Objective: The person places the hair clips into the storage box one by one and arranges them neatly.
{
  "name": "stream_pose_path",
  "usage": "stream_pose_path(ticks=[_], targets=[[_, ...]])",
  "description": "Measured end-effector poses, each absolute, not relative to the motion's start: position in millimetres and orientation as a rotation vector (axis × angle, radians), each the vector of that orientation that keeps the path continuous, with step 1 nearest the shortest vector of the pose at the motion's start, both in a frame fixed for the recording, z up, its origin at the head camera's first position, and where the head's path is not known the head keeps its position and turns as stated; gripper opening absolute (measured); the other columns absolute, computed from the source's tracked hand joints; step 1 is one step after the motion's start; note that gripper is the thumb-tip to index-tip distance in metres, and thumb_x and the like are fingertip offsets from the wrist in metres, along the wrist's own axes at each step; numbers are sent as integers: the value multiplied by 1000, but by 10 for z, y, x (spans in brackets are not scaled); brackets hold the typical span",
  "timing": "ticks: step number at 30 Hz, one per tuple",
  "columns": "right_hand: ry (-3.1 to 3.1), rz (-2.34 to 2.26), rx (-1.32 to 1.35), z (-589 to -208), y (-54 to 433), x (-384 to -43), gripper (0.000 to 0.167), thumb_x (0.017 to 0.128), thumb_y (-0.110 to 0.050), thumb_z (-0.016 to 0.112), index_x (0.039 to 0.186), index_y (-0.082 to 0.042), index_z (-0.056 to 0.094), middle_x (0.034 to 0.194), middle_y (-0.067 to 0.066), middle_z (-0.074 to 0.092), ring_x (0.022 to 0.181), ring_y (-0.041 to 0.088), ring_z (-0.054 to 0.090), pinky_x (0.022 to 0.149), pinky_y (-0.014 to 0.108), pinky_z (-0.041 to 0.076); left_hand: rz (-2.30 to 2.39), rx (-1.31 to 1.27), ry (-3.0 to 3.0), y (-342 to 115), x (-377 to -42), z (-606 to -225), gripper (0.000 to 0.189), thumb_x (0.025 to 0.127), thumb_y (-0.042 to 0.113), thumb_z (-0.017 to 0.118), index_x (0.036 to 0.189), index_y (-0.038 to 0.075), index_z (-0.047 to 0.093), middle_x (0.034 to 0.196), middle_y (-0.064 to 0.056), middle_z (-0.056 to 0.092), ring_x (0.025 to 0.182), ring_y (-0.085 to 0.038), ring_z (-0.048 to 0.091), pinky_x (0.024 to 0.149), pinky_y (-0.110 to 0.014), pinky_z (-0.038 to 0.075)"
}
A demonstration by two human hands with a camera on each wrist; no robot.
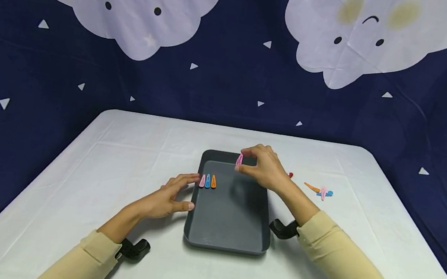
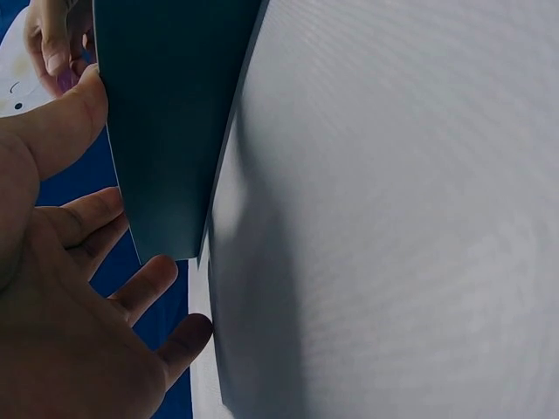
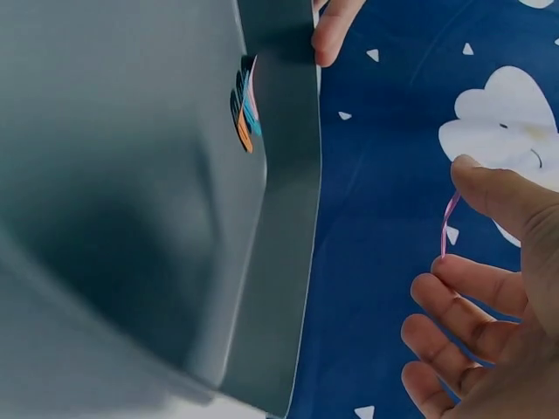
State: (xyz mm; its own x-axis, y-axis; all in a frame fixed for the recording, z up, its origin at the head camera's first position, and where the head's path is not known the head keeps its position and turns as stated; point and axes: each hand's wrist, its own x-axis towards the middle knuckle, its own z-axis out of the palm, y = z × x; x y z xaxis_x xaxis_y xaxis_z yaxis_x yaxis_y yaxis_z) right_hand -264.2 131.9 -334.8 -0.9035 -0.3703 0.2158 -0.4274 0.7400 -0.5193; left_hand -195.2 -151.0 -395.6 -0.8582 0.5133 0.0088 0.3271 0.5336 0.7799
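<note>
My right hand (image 1: 264, 166) pinches a pink hair clip (image 1: 239, 159) by its two ends, between thumb and index finger, above the far part of a dark grey tray (image 1: 228, 226). In the right wrist view the same pink clip (image 3: 449, 225) appears edge-on. My left hand (image 1: 168, 198) rests at the tray's left wall, fingers extended, thumb and fingertips right at the rim. Inside the tray by that wall, a pink clip (image 1: 202, 181), a blue clip (image 1: 207, 181) and an orange clip (image 1: 213, 182) lie side by side in a row.
Right of the tray on the white table (image 1: 141, 147), an orange clip (image 1: 312, 187), a pink clip (image 1: 323, 193) and a blue clip (image 1: 329, 193) lie overlapping. A red item (image 1: 290, 174) shows partly behind the right wrist. A dark blue cloud-print curtain (image 1: 229, 97) hangs behind.
</note>
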Motion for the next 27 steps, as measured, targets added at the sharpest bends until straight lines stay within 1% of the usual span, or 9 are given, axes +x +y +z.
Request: stream_pose_path(ticks=[11,16,23,27], targets=[[-2824,902,722,-3461,1137,-2744,52,76,-35,75,118,-6,65,112,10,66,105,28,52,96,46,36,1236,694,2544,-1516,-1949,-3952,68,88,23,66,147,13,32,157,0,22,142,-33,17,108,-69,6],[-2853,914,717,-3525,1084,-2771,52,76,-34,75,119,-6,65,113,10,66,106,28,52,98,47,36,1236,692,2538,-1514,-1952,-3952,68,89,24,66,147,13,32,157,1,21,142,-33,16,107,-70,4],[-2927,891,717,-3607,1033,-2784,53,77,-35,75,121,-9,63,117,9,64,109,26,52,99,45,36,1234,698,2541,-1515,-1961,-3958,68,88,24,66,146,13,32,157,0,22,142,-34,17,106,-72,5],[-2962,861,743,-3652,985,-2793,51,78,-35,74,121,-10,64,118,9,64,112,27,51,101,47,36,1237,698,2535,-1515,-1962,-3958,68,88,23,66,146,12,32,157,0,22,142,-34,16,106,-72,4]])
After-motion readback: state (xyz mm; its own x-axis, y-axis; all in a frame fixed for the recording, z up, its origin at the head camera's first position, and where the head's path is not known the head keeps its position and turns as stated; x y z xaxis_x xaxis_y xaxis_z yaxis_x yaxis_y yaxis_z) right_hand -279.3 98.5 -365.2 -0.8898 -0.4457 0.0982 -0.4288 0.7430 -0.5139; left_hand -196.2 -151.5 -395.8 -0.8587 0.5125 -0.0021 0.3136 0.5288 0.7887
